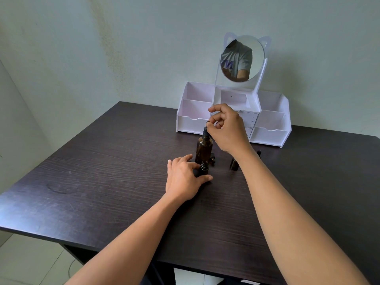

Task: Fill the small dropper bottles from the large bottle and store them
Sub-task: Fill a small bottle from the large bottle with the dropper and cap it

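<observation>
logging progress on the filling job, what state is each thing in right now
large bottle: upright, dropper at its mouth
dropper: upright, bulb pinched by the right hand
small bottle: upright, no cap, held by the left hand
second small bottle: upright, partly hidden behind the right forearm, cap cannot be told
organizer: middle drawers shut, no bottle showing in its compartments

Dark table carries large bottle, small dropper bottles, white organizer.

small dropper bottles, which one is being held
The small bottle in front of the large amber bottle: left hand grips it; the bottle further right stands free.
</observation>
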